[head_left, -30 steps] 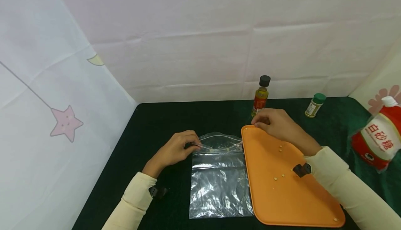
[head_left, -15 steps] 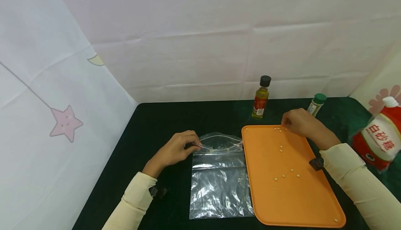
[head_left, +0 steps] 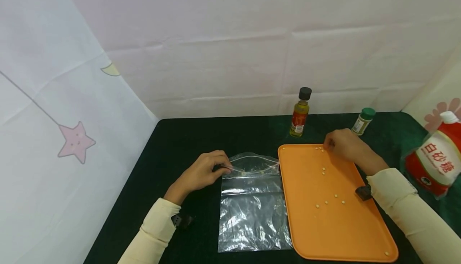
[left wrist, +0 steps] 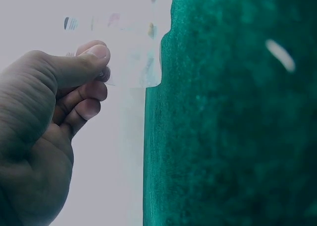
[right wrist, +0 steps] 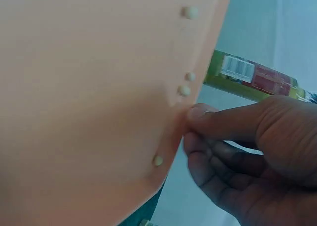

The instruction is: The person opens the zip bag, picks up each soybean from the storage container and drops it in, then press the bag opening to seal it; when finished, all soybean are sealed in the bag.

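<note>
A clear zip bag (head_left: 252, 212) lies flat with its zip mouth bowed partly apart. My left hand (head_left: 207, 172) pinches the left corner of that mouth; in the left wrist view, thumb and fingertips (left wrist: 99, 52) meet on the clear plastic. An orange tray (head_left: 306, 232) sits against the bag's right side. On it are several small pale round pieces (head_left: 326, 202), some in a group along the far edge. My right hand (head_left: 347, 146) grips the tray's far edge right of its middle, thumb on top in the right wrist view, other fingers curled at the outer side.
Behind the tray stand a black-capped oil bottle (head_left: 299, 116) and a small green-lidded jar (head_left: 363, 121). A red and white sugar bag (head_left: 433, 156) is at the far right. The dark green table (head_left: 187, 136) ends at a white cloth backdrop (head_left: 216, 56).
My right hand has gone from the tray's far left corner rightward along its far edge and grips there. More pale pieces show. The left hand keeps its place on the zip bag.
</note>
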Motion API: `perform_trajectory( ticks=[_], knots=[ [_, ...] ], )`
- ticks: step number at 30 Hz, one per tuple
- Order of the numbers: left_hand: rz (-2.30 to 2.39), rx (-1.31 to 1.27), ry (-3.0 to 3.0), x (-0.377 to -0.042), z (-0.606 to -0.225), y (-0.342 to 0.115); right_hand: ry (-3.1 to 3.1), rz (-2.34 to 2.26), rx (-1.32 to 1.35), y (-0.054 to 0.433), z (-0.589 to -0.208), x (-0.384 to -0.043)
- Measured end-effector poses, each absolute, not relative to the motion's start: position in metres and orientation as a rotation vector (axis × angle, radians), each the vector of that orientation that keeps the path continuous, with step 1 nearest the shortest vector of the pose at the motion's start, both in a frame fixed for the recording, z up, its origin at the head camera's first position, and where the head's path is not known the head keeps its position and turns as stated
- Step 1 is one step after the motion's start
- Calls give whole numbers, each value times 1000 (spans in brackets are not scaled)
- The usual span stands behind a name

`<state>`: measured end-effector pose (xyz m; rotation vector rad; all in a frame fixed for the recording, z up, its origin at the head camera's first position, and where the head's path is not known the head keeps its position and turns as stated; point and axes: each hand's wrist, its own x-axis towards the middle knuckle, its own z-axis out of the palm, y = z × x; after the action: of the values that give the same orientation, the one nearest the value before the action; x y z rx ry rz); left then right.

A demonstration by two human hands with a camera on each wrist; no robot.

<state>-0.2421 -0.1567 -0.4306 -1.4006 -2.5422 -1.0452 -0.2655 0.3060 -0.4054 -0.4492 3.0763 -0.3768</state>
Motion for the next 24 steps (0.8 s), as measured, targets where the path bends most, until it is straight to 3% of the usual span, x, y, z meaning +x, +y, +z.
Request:
perform_trajectory(
  ticks=[14,24],
  knots=[
    [-1048,-1390,-2545,-242,-430,-156,2711,-1341,-266,305,-386,-255],
    [-1044,-1386,-2555,-241,-430,-156,2411,-1787,-270,298,-391,-254]
  ],
)
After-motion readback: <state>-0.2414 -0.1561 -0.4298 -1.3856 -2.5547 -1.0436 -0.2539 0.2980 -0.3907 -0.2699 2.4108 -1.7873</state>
